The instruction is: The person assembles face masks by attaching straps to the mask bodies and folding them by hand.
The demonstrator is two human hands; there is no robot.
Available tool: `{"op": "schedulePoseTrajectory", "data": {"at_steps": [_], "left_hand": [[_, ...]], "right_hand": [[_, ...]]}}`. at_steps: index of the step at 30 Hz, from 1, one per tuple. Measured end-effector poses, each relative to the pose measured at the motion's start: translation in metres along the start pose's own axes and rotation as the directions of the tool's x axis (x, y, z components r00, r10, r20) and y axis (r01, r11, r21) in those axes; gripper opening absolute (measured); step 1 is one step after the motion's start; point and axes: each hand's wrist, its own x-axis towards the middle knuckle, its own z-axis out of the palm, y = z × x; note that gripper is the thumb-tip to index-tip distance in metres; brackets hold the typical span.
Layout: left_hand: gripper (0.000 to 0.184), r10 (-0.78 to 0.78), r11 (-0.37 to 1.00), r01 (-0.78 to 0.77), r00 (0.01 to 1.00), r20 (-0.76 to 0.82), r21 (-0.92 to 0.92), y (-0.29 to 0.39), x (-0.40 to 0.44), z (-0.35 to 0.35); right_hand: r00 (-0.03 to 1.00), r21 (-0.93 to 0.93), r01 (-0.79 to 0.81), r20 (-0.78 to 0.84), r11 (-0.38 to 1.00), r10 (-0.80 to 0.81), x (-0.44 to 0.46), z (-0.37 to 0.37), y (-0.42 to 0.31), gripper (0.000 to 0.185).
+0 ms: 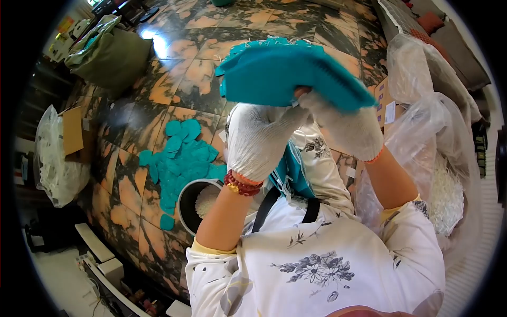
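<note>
A bundle of teal cloth pieces is held up in front of me, with white threads or ties along its far edge. My left hand, in a white knit glove, is closed on it from below; the fingers are mostly behind the cloth. My right hand, gloved too, grips the right part, a bare fingertip showing near the middle. That right part is smeared by motion. Over my lap lies more teal cloth with white strings, next to black straps.
Cut teal pieces lie heaped on the marble floor to the left. A bucket with pale contents stands by my left arm. Clear plastic bags and white strips are at right. A green sack sits back left.
</note>
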Motion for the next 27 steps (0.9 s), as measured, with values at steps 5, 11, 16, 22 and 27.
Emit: {"op": "schedulePoseTrajectory", "data": {"at_steps": [5, 11, 16, 22, 27], "left_hand": [[0.024, -0.178, 0.970, 0.220, 0.933, 0.312, -0.103, 0.012, 0.000, -0.023], [0.032, -0.204, 0.951, 0.287, 0.862, 0.465, -0.116, 0.003, -0.014, -0.052], [0.040, -0.274, 0.879, 0.443, 0.771, 0.575, -0.176, -0.008, -0.023, -0.066], [0.042, -0.418, 0.842, 0.534, 0.734, 0.536, -0.075, -0.007, -0.026, -0.051], [0.030, -0.462, 0.856, 0.506, 0.662, 0.590, 0.103, -0.005, -0.026, -0.045]], "right_hand": [[0.934, 0.567, -0.310, 0.032, 0.763, 0.355, 0.001, -0.020, -0.003, 0.025], [0.846, 0.810, -0.500, 0.382, 0.306, 0.371, -0.004, -0.031, 0.013, 0.018], [0.889, 0.708, -0.379, 0.098, 0.597, 0.448, 0.000, -0.044, 0.023, 0.020], [0.909, 0.632, -0.162, -0.203, 0.758, 0.364, -0.002, -0.054, 0.047, 0.016], [0.676, 0.825, -0.131, -0.331, 0.550, 0.658, 0.014, -0.018, -0.013, 0.022]]}}
